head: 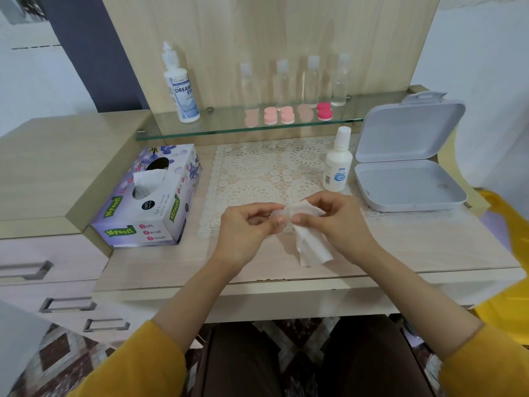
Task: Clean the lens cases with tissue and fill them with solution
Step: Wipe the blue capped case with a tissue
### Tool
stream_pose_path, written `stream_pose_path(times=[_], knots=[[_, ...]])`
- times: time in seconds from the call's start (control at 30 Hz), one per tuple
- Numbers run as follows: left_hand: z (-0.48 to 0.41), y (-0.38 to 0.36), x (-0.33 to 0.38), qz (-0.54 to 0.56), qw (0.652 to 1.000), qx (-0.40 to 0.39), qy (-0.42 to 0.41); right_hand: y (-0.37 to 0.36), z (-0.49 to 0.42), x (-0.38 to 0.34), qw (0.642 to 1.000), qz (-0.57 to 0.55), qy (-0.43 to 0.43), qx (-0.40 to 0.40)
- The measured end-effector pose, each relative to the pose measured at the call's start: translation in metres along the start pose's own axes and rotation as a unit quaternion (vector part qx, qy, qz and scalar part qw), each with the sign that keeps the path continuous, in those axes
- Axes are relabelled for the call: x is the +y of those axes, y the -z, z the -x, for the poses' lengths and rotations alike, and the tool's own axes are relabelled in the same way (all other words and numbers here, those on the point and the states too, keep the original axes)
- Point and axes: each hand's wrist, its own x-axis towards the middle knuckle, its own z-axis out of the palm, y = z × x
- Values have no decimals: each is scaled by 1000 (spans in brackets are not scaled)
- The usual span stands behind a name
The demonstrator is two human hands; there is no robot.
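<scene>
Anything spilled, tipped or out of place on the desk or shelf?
Nothing stands out. The large solution bottle and small solution bottle stand upright and capped, the lens cases sit in a row on the glass shelf, and no spill shows. The tissue box lies at an angle; the grey box is open.

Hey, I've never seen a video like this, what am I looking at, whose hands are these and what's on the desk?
No machine: one camera worn on a person's head looks down at their two hands. The left hand pinches a small pale piece, likely a lens case; the right hand holds a tissue against it. On the desk: a tissue box, a lace mat, a small solution bottle, an open grey box. Pink lens cases sit on the glass shelf.
</scene>
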Motion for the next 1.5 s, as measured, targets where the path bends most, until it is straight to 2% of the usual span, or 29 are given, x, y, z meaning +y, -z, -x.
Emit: stream_pose_path(times=[0.13, 0.3, 0.5, 0.7, 1.07, 1.23, 1.37, 1.5], knots=[[0, 0, -1, 6, 1000, 1, 7, 0, -4, 3, 1000, 15, -12, 24], [-2, 2, -2, -1, 1000, 5, 10, 4, 0, 4, 1000, -2, -24, -13], [-3, 2, -4, 6, 1000, -1, 18, 0, -1, 7, 999, 12, -27, 27], [-6, 0, -5, 7, 1000, -3, 19, 6, 3, 3, 999, -12, -38, -15], [-5, -1, -2, 5, 1000, -24, 14, -3, 2, 2, 993, 80, 1, 85], [-5, 3, -6, 8, 999, -42, 13, 5, 3, 1, 996, 73, 18, 42], [-10, 8, 0, -7, 993, -87, 82, 8, 5, 0, 999, 48, 13, -1], [-15, 14, 8, 13, 987, -124, 106, 7, 5, -2, 1000, 14, 23, -11]])
